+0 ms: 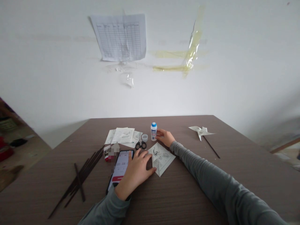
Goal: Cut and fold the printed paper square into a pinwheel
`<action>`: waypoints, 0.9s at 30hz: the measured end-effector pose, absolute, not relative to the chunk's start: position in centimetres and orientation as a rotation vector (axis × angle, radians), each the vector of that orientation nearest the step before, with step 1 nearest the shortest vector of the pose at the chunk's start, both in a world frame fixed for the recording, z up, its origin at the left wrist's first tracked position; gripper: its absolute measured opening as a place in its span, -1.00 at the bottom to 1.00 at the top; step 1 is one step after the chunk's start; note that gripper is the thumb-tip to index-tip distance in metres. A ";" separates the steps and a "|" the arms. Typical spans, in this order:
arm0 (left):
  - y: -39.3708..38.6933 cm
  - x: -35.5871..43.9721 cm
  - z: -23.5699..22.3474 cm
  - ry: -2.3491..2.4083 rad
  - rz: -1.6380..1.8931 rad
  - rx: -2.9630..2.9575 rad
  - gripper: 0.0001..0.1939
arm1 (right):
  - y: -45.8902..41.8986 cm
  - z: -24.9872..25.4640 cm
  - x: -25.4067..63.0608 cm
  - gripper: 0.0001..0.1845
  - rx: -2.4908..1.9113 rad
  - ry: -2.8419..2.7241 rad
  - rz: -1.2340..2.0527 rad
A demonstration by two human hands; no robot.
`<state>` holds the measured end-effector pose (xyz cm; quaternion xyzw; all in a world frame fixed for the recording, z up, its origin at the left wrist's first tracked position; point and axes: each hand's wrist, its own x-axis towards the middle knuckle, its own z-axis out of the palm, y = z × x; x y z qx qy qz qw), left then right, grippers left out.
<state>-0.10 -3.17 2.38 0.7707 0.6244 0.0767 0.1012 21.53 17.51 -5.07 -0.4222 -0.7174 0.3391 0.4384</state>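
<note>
A small white bottle with a blue cap and blue label (pixel 153 132), which looks like a glue bottle, stands upright on the table. My right hand (pixel 166 137) is at its right side, thumb and fingertips against it. Below that lies a square sheet of printed paper (pixel 164 158), set cornerwise with creases showing. My left hand (pixel 138 167) is open, fingers spread, with its tips at the sheet's left edge. Partly under my left hand and wrist lies a phone (pixel 118 165) showing a running timer. Black-handled scissors (pixel 141 145) rest just beyond my left fingers.
Printed paper sheets (pixel 123 135) lie at the back left, near a small clear round cup (pixel 144 137). Several dark sticks (pixel 81 176) lie at left, by a red-and-white object (pixel 107 154), partly blurred. A paper pinwheel (pixel 201 131) on a dark stick lies at right. A wall stands behind.
</note>
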 end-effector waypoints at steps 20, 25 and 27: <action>-3.0 -0.4 1.7 1.832 0.217 2.332 -0.45 | 15.1 -4.0 22.3 -0.58 -1.092 -1.797 0.897; -3.2 0.1 1.4 1.816 0.258 2.325 -0.47 | 13.2 -3.3 25.9 -0.76 -1.121 -1.834 0.803; -3.2 0.4 1.2 1.816 0.270 2.337 -0.47 | 12.2 -2.9 27.2 -0.77 -1.106 -1.854 0.779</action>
